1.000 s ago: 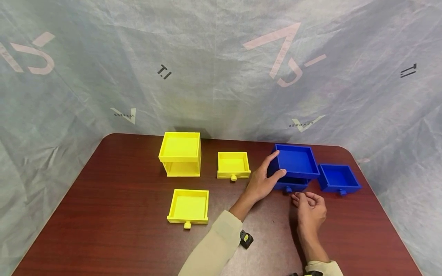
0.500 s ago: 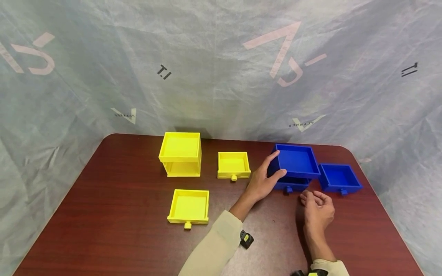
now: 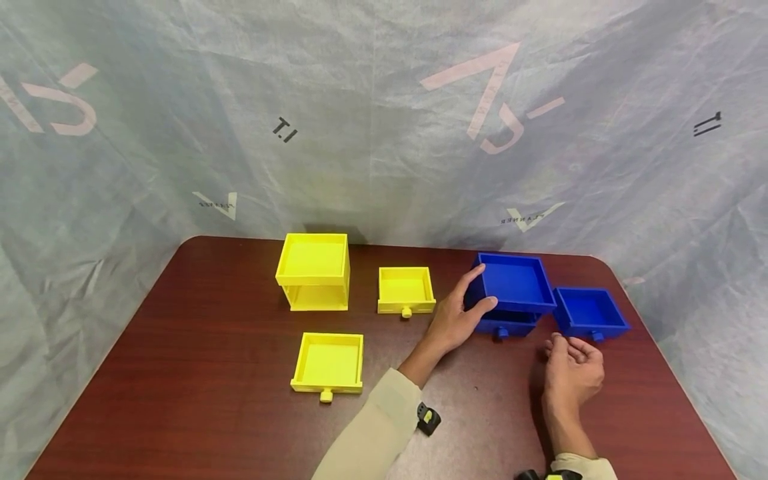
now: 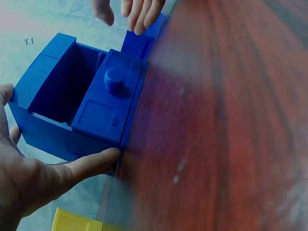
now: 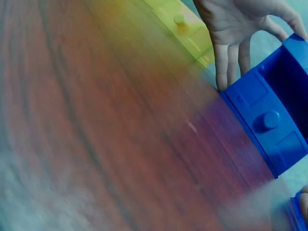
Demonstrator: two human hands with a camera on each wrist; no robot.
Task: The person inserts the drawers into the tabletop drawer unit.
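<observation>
My left hand (image 3: 450,322) holds the left side of a blue drawer cabinet (image 3: 516,279), thumb and forefinger at its top rim in the head view. A blue drawer (image 3: 521,329) with a round knob fills the cabinet's lower slot; the upper slot gapes above it. Close by on the right lies a second blue drawer (image 3: 587,307), its knob (image 3: 597,337) facing the front. Just in front of that knob is my right hand (image 3: 573,373), its fingers loosely bent around nothing. From the left wrist view, its fingertips (image 4: 139,26) show near the loose drawer.
To the left stands a yellow cabinet (image 3: 315,257) with an open front. One yellow drawer (image 3: 405,287) sits between the two cabinets, and another yellow drawer (image 3: 329,360) lies nearer the front. Behind the brown table (image 3: 180,373) hangs a grey printed sheet (image 3: 372,133).
My right hand has moved rightward, away from the knob of the inserted blue drawer to the loose blue drawer. My left hand and the cabinets have stayed in place.
</observation>
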